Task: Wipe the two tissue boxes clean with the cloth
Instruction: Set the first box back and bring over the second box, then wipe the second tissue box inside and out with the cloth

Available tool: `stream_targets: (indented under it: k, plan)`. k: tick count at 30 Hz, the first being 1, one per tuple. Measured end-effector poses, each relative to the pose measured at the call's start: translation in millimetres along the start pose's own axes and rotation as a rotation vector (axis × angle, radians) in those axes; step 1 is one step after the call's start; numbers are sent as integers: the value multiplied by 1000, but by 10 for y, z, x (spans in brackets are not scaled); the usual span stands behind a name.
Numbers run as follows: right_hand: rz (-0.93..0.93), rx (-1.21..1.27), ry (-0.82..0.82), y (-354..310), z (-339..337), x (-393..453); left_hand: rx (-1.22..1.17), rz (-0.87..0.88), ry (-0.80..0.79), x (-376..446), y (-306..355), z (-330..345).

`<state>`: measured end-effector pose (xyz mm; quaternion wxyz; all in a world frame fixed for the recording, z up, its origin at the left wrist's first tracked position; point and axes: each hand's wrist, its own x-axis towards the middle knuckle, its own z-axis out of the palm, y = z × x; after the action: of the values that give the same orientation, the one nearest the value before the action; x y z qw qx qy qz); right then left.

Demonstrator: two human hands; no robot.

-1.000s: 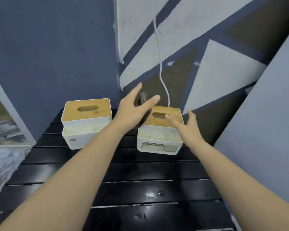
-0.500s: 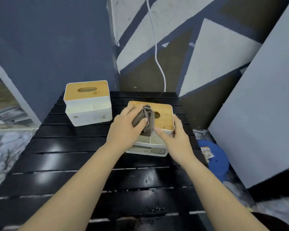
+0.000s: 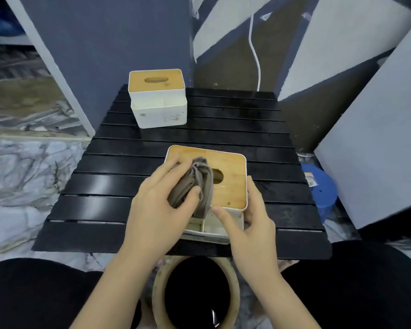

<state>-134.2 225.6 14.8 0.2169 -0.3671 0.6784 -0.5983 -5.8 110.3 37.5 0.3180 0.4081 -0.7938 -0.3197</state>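
1. Wiping is under way on the near tissue box (image 3: 226,186), which sits toward the front edge of the black slatted desk (image 3: 128,181). The far tissue box (image 3: 157,98) stands well apart at the back left, untouched.
2. The left hand (image 3: 157,205) grips the bunched grey cloth (image 3: 195,184), fingers and thumb curled round it, pressing it on the wooden lid just beside the oval slot.
3. The right hand (image 3: 252,222) steadies the box at its near right corner, thumb along the right wall and forefinger laid across the front compartment. The fingers look partly curled round the corner.
4. Handling, as a judgement: the cloth is soft and limp, best kept wadded in the palm so loose folds do not drag. The boxes look light and stiff, plastic shells with smooth lids, so they would likely slide on the glossy slats unless braced at a wall or corner.
5. Hard to read: the front face and its label are mostly covered by the hands. Whether tissues are inside either box cannot be told. The cloth hides the lid's left part, so how clean it is there is unknown.
6. A round tan-rimmed vessel (image 3: 233,281) sits below the desk edge, its contents dark and unclear.
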Motion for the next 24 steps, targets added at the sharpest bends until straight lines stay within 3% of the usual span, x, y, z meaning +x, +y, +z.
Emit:
stream_targets:
  k: [8,13,16,24]
  plan:
    - [122,-30,-164,144,-263,56,-114,-163,56,-133,-33,-209]
    - [119,-161,-378,195,-469,472,120,29,121,-106,-78,-282]
    - [84,-193,-480,226,-460,643,73,30,178,63,13,-391]
    - [0,-73,-472,290,-407,654,98,-138,-26,699,169,-672]
